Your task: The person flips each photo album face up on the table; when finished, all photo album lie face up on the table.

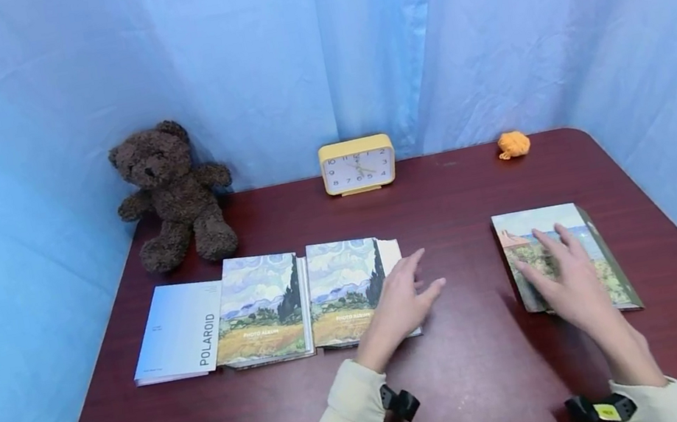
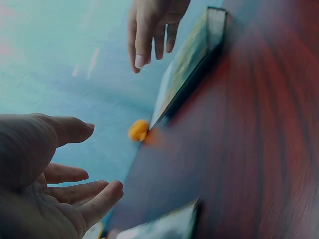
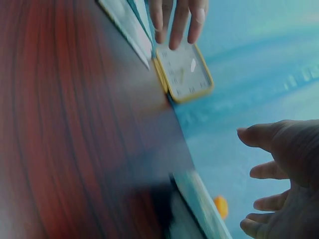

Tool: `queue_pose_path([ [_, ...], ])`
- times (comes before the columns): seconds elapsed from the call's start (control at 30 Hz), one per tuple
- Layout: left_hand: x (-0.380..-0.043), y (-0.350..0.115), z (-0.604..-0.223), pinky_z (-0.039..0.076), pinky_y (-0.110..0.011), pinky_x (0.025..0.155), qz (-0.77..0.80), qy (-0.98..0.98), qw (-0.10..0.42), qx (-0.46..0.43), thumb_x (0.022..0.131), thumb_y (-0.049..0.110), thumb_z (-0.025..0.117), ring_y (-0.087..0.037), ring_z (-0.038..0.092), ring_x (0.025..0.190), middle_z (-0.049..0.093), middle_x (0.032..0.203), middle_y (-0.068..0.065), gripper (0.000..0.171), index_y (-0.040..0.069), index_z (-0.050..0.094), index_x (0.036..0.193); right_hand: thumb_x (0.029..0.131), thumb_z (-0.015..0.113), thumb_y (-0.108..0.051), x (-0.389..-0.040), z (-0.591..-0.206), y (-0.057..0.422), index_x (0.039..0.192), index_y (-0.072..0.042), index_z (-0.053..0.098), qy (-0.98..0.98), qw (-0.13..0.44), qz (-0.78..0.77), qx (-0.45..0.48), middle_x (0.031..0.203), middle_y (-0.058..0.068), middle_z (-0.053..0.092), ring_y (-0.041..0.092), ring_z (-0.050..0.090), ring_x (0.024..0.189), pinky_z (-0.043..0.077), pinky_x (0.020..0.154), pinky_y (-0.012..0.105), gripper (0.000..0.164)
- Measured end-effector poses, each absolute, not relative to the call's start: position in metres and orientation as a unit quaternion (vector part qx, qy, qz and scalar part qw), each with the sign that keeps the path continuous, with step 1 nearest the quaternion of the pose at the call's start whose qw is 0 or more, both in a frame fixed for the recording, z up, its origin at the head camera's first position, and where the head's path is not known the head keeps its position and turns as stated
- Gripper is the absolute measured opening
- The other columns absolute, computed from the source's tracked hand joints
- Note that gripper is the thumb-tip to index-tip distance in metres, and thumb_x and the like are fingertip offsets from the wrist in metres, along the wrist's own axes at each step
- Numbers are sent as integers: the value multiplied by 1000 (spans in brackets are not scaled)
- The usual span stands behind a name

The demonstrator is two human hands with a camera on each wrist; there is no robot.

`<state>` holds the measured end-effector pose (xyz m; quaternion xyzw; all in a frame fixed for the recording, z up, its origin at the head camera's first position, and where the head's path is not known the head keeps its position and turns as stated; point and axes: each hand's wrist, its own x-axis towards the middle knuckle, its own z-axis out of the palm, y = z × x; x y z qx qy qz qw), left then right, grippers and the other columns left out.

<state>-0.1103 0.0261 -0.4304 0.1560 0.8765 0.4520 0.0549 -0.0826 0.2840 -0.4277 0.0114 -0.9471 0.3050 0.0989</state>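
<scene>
My left hand [image 1: 402, 299] hovers with spread fingers by the right edge of a photo album [image 1: 340, 285] printed with a wheat-field painting. A matching photo album [image 1: 260, 306] lies just left of it, and a blue-white Polaroid album [image 1: 180, 331] lies beside that. Over on the right, my right hand [image 1: 568, 277] is held above a book with a seaside painting [image 1: 597, 250] on its cover, its fingers extended and apart. In both wrist views the hands hold nothing. Whether the left fingertips touch the album's edge is hard to tell.
A brown teddy bear [image 1: 171, 194] sits at the back left. A yellow alarm clock [image 1: 358, 165] stands at the back middle, and a small orange ball of yarn [image 1: 513, 144] lies at the back right. Blue curtains [image 1: 261, 67] hang behind the dark red-brown table [image 1: 466, 369].
</scene>
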Motion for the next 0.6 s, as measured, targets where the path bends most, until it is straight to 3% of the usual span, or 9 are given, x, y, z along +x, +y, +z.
queue_pose_path([
  [0.33, -106, 72, -443, 46, -20, 85, 432, 882, 93, 164, 88, 38, 60, -13, 59, 104, 52, 127, -5, 66, 8, 36, 141, 93, 53, -34, -68, -430, 344, 145, 0, 22, -953, 75, 291, -43, 149, 29, 0, 51, 5, 133, 15, 93, 71, 69],
  [0.6, -110, 100, -444, 44, -20, 88, 418, 890, 101, 151, 85, 41, 63, -7, 58, 99, 43, 136, -2, 72, 13, 32, 144, 93, 51, -37, -70, -439, 374, 146, 1, 15, -955, 34, 289, -51, 147, 33, -3, 55, 4, 131, 16, 89, 74, 75],
])
